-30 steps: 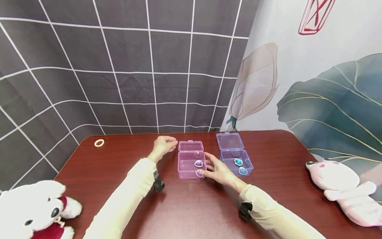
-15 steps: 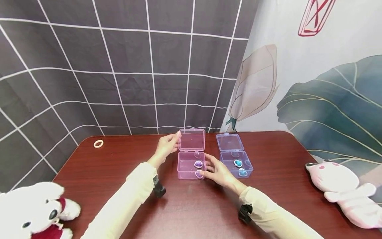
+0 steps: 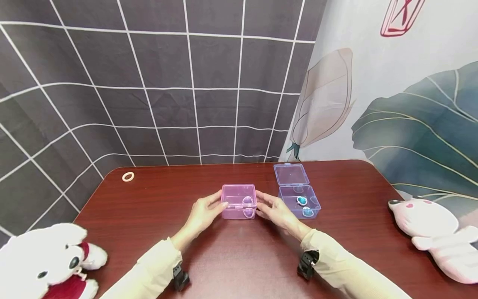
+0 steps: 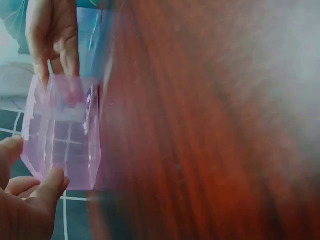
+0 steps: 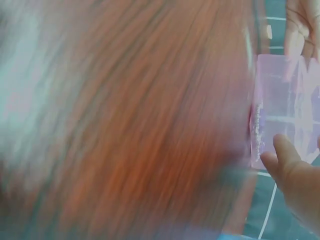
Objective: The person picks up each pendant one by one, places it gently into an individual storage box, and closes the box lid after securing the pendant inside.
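A see-through pink plastic box [image 3: 233,214] stands on the table with its lid [image 3: 232,195] lowered over it. Through the lid and the front wall shows a purple, bead-rimmed gem piece [image 3: 248,212]. My left hand [image 3: 201,214] holds the box at its left end, thumb at the lid's front left corner. On the other end my right hand [image 3: 275,212] holds the right wall, its fingers along the side. Just right of that hand stands a see-through blue box [image 3: 313,212], lid [image 3: 291,174] raised, with a blue bead-rimmed gem piece [image 3: 301,201] inside.
A pale wooden-looking ring [image 3: 128,177] lies at the table's back left. White plush bear [image 3: 45,257] at front left, pink-and-white plush toy [image 3: 435,232] at the right edge. Behind the table [image 3: 239,253] hangs a dark grid-patterned cloth [image 3: 160,108].
The pink box's lid has swung up from behind and come down over the box. My left hand has moved forward with it to the front left corner; my right hand stays at the right side.
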`<state>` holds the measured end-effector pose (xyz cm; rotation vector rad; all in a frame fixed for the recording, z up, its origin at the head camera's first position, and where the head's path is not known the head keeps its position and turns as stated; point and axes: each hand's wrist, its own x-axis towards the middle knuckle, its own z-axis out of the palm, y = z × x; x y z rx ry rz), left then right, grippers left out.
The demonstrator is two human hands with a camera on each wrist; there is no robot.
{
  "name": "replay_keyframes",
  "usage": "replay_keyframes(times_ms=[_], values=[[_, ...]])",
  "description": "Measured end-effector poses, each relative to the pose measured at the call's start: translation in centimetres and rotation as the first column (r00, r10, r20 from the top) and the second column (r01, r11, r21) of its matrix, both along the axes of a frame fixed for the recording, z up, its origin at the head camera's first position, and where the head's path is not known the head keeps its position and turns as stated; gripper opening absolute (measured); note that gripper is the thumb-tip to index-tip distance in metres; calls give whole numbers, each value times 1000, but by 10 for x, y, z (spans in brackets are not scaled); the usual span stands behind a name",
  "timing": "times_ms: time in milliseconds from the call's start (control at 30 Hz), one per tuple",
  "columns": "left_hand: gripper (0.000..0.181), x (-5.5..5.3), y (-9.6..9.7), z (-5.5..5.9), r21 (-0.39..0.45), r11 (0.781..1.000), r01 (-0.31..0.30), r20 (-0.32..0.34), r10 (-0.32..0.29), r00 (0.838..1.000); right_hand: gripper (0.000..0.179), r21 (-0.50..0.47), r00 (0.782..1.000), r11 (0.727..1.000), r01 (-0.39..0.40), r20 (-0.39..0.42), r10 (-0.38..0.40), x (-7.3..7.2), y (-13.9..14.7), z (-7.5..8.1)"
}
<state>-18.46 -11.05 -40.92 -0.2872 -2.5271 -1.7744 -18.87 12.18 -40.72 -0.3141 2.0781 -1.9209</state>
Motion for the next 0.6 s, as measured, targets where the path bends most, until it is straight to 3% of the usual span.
replay_keyframes(times_ms=[167,433,600], values=[[49,6,-1,-2,21,999,-28,16,28,999,46,-39,1000,999,-8,11,9,1,-6,1],[46,9,-2,-2,-23,997,-74,16,75,997,46,118,989,993,12,-150,6,1,-14,0],[46,12,-4,-2,-33,994,-106,9,106,994,45,173,978,984,48,-209,-11,0,-19,-3]])
